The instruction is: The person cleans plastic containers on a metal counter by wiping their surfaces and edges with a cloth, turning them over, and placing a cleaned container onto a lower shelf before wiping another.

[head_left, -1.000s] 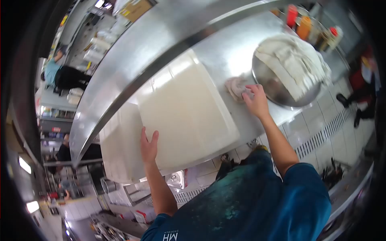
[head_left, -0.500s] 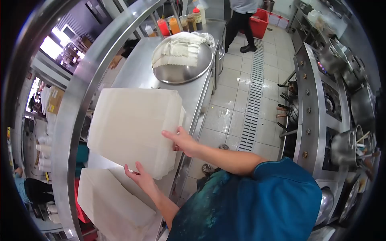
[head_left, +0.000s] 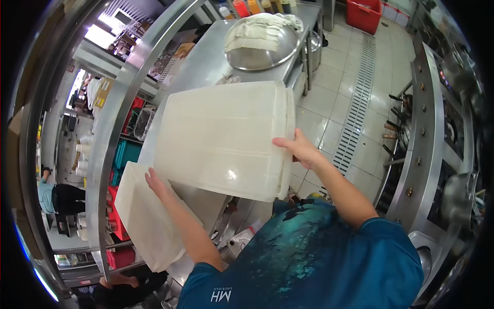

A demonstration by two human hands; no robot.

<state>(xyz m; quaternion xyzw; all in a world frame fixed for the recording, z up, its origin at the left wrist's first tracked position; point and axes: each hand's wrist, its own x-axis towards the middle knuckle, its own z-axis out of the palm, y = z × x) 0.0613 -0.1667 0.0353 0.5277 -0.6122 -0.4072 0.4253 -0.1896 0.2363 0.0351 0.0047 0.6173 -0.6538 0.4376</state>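
Note:
A large whitish plastic tub (head_left: 218,136) lies turned over on the steel table, its layered rim toward my body. My right hand (head_left: 303,150) grips that rim, thumb on top and fingers hidden beneath. My left hand (head_left: 158,184) reaches past the tub's near left corner, its fingers stretched out along a second whitish tub (head_left: 146,219). Whether they press on this tub or just hover against it is hard to tell. The second tub sits at the table's near end, tilted on its side.
Farther along the steel table (head_left: 198,67) are a round metal lid (head_left: 262,54) with a folded cloth (head_left: 254,33) and sauce bottles (head_left: 240,7). A stove (head_left: 429,134) with pans lines the right, beyond a floor drain (head_left: 355,103). Other people stand beyond the shelf posts.
My right hand has drawn the large tub rightward and toward me, turning it. My left hand has left that tub and moved to the second one. My view has shifted left.

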